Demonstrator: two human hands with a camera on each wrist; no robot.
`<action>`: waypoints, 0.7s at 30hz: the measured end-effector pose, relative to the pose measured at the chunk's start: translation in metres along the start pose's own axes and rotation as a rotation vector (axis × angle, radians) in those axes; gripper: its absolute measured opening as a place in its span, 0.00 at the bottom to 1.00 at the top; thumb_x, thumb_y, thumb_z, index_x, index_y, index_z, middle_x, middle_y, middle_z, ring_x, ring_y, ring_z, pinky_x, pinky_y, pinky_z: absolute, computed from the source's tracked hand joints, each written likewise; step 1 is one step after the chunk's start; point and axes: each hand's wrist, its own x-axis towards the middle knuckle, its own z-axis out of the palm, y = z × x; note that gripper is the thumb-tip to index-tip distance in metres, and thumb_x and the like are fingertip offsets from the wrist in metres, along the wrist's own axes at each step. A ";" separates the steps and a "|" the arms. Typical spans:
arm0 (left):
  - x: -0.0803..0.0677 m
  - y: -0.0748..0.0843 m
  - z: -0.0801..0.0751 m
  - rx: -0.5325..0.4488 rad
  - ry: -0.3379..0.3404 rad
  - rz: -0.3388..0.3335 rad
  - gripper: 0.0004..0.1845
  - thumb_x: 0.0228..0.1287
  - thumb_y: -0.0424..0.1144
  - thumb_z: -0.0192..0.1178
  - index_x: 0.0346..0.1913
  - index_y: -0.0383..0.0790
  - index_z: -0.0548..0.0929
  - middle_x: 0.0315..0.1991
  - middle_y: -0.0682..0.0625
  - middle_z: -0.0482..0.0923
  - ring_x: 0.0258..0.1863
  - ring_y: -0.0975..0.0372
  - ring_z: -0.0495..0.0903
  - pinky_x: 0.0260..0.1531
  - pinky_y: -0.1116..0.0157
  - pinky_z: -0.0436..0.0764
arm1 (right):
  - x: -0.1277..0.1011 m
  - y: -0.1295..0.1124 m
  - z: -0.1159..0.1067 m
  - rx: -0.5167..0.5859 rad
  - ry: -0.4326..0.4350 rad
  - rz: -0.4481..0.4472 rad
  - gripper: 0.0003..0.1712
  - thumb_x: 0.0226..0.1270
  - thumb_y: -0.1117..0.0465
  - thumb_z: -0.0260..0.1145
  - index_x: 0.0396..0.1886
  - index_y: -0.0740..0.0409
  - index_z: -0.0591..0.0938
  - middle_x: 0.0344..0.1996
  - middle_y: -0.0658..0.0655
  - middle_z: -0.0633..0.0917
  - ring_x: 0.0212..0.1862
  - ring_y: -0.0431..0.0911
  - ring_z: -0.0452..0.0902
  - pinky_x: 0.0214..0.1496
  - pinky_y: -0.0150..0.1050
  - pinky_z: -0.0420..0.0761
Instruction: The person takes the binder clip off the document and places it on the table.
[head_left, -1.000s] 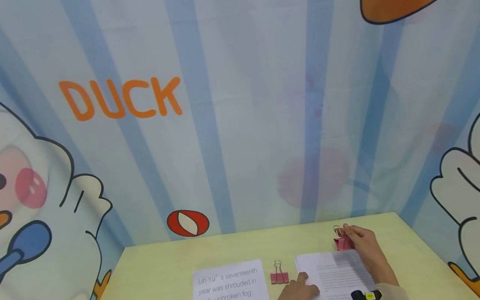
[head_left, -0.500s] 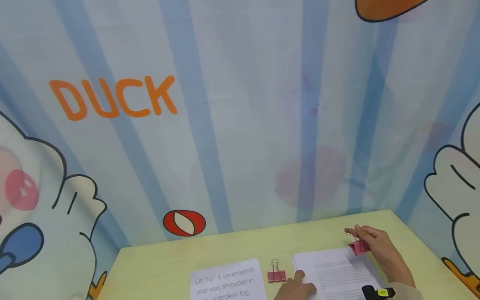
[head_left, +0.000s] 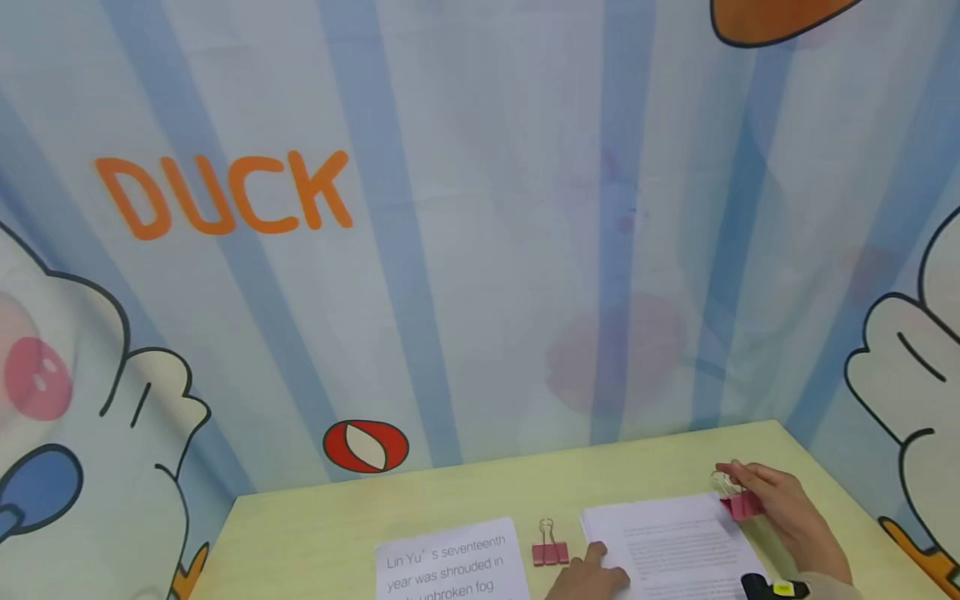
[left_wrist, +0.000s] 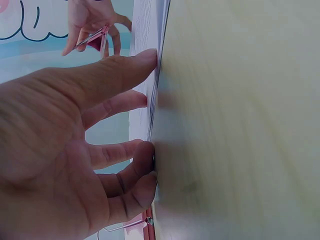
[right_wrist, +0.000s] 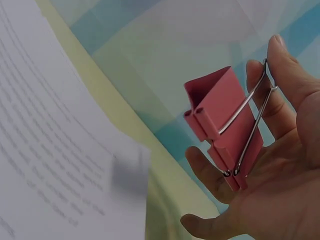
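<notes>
My right hand [head_left: 798, 512] pinches a pink binder clip [head_left: 741, 504] by its wire handles, at the far right corner of a stack of printed paper [head_left: 682, 537]. In the right wrist view, the clip [right_wrist: 240, 110] hangs from thumb and index finger, apart from the paper [right_wrist: 60, 130]. My left hand [head_left: 588, 578] rests on the stack's left edge. The left wrist view shows the thumb and fingertips of this hand [left_wrist: 90, 135] touching the paper edge and the table. A second pink binder clip [head_left: 551, 553] sits on the table left of the stack.
A sheet with large print [head_left: 453, 554] lies left of the second clip. The pale yellow table [head_left: 322, 525] meets a cartoon-printed backdrop [head_left: 510, 250] along its far edge. A black device with a yellow label [head_left: 776, 587] is strapped at the right wrist.
My right hand has moved to the right with the clip, from behind the stack's far edge to its far right corner. The left hand stays at the stack's left edge.
</notes>
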 end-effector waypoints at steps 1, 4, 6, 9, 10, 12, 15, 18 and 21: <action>0.000 0.000 0.000 0.003 0.004 0.012 0.39 0.32 0.81 0.52 0.52 0.69 0.74 0.64 0.61 0.61 0.51 0.55 0.72 0.48 0.44 0.72 | 0.000 0.003 -0.002 0.006 -0.001 0.006 0.39 0.64 0.38 0.55 0.61 0.66 0.71 0.52 0.50 0.77 0.43 0.33 0.70 0.44 0.29 0.73; -0.003 0.001 -0.004 -0.005 -0.002 0.003 0.40 0.27 0.81 0.53 0.51 0.70 0.74 0.64 0.61 0.62 0.49 0.55 0.73 0.45 0.43 0.73 | -0.001 0.010 -0.011 0.037 -0.015 0.034 0.39 0.62 0.39 0.57 0.61 0.66 0.71 0.51 0.47 0.79 0.48 0.30 0.69 0.44 0.28 0.74; 0.004 0.002 -0.004 0.033 -0.027 -0.004 0.38 0.29 0.80 0.54 0.49 0.69 0.76 0.61 0.60 0.66 0.44 0.57 0.74 0.44 0.47 0.75 | -0.002 0.014 -0.016 0.048 -0.027 0.047 0.39 0.62 0.41 0.58 0.62 0.67 0.70 0.49 0.45 0.79 0.47 0.30 0.70 0.44 0.29 0.74; 0.019 0.004 -0.004 0.139 -0.072 0.015 0.32 0.36 0.76 0.57 0.46 0.66 0.80 0.54 0.59 0.70 0.37 0.60 0.74 0.40 0.55 0.78 | -0.002 0.021 -0.022 0.035 -0.031 0.058 0.37 0.63 0.42 0.59 0.60 0.67 0.71 0.47 0.41 0.80 0.41 0.21 0.67 0.49 0.36 0.73; 0.023 0.004 -0.003 0.156 -0.085 0.010 0.31 0.36 0.75 0.59 0.44 0.65 0.81 0.52 0.59 0.71 0.34 0.61 0.74 0.38 0.56 0.78 | -0.001 0.024 -0.023 0.021 -0.027 0.064 0.37 0.63 0.41 0.59 0.59 0.66 0.73 0.46 0.39 0.80 0.40 0.20 0.66 0.52 0.40 0.72; 0.030 0.005 -0.003 0.209 -0.093 0.024 0.26 0.41 0.71 0.61 0.43 0.63 0.83 0.49 0.58 0.71 0.31 0.63 0.73 0.36 0.61 0.77 | 0.000 0.028 -0.023 -0.011 -0.018 0.074 0.36 0.62 0.40 0.59 0.58 0.64 0.75 0.44 0.36 0.80 0.38 0.18 0.64 0.56 0.46 0.69; 0.026 0.006 -0.002 0.210 -0.075 0.032 0.27 0.39 0.72 0.61 0.42 0.63 0.83 0.46 0.59 0.72 0.28 0.63 0.71 0.33 0.62 0.77 | 0.003 0.033 -0.023 -0.061 0.007 0.085 0.36 0.59 0.38 0.61 0.55 0.62 0.78 0.41 0.33 0.80 0.38 0.18 0.63 0.59 0.52 0.64; 0.016 0.004 -0.005 0.156 -0.047 0.051 0.31 0.37 0.76 0.57 0.44 0.65 0.81 0.49 0.60 0.72 0.31 0.63 0.73 0.35 0.59 0.78 | 0.006 0.035 -0.023 -0.096 0.028 0.090 0.38 0.58 0.37 0.61 0.56 0.62 0.77 0.44 0.36 0.80 0.42 0.24 0.68 0.60 0.55 0.61; 0.005 0.001 -0.005 0.093 -0.014 0.073 0.35 0.34 0.80 0.52 0.47 0.67 0.78 0.56 0.60 0.69 0.38 0.61 0.74 0.39 0.53 0.78 | 0.008 0.036 -0.024 -0.152 0.042 0.076 0.38 0.59 0.36 0.60 0.57 0.62 0.76 0.47 0.45 0.81 0.43 0.29 0.71 0.58 0.56 0.64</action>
